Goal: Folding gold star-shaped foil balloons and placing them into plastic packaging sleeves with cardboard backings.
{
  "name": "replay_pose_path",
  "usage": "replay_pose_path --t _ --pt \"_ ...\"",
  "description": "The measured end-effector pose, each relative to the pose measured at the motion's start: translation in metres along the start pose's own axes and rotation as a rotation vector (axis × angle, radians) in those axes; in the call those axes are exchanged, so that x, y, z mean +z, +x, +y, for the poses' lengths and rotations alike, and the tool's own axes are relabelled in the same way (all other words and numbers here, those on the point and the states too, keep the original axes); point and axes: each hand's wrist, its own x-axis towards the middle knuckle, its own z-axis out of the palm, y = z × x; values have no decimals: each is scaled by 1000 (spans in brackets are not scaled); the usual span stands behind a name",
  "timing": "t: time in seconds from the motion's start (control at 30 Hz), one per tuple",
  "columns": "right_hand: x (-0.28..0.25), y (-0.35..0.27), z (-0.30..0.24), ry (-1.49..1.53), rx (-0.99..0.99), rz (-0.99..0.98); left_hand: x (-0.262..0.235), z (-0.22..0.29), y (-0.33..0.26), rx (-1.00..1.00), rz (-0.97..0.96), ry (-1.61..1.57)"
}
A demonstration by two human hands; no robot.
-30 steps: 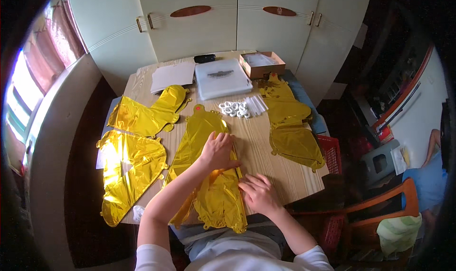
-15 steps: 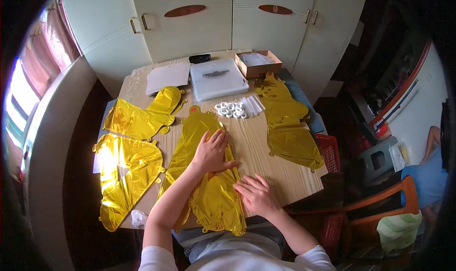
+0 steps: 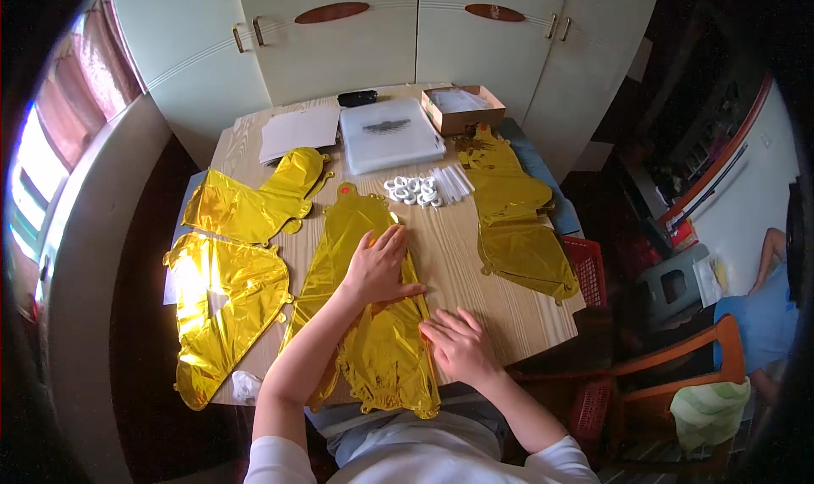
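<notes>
Gold foil balloon [image 3: 369,314] lies flat at table's near edge [image 3: 475,255]. Left hand [image 3: 379,265] presses mid-section, fingers spread, gripping nothing; right hand [image 3: 458,344] flattens its lower right edge, apparently smoothing creases.

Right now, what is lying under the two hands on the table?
Both the left hand and the right hand press flat on a gold foil balloon stack on the wooden table. How many balloons are in the stack, and the tabletop beneath it, stay hidden.
</notes>
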Motion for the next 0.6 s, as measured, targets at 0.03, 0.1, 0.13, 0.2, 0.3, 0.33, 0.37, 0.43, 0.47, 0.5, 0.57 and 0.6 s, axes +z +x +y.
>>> replay_pose_path --t 0.03,0.1,0.13,0.2,0.3,0.33,0.37,0.43,0.47,0.5,0.57,0.6 --pt "0 0 0 1 1 -1 -2 0 0 -13 -25 -4" --pt "0 0 0 2 1 -4 -4 0 0 -30 -55 -11" --pt "-1 0 -1 2 0 -5 -5 1 1 -33 -59 -14" --pt "-3 2 -2 0 -5 -8 -5 1 0 -37 -58 -22" --pt "-4 3 -3 -1 -18 -5 -5 0 0 -42 -55 -35" --pt "-3 2 -2 2 -22 1 -6 1 1 -45 -63 -35" --pt "-2 2 -1 5 -26 6 -7 1 1 -48 -72 -35" --pt "-2 2 -1 8 -22 12 -5 0 2 -40 -64 -34" --pt "-2 2 -1 10 -20 15 -4 -1 2 -37 -60 -33" --pt "0 0 0 6 -24 5 -7 1 3 -39 -100 -23" --pt "2 -1 3 -3 -31 -15 -16 1 10 -44 -182 -4" --pt "2 -1 2 0 -31 -8 -15 0 12 -37 -209 10"
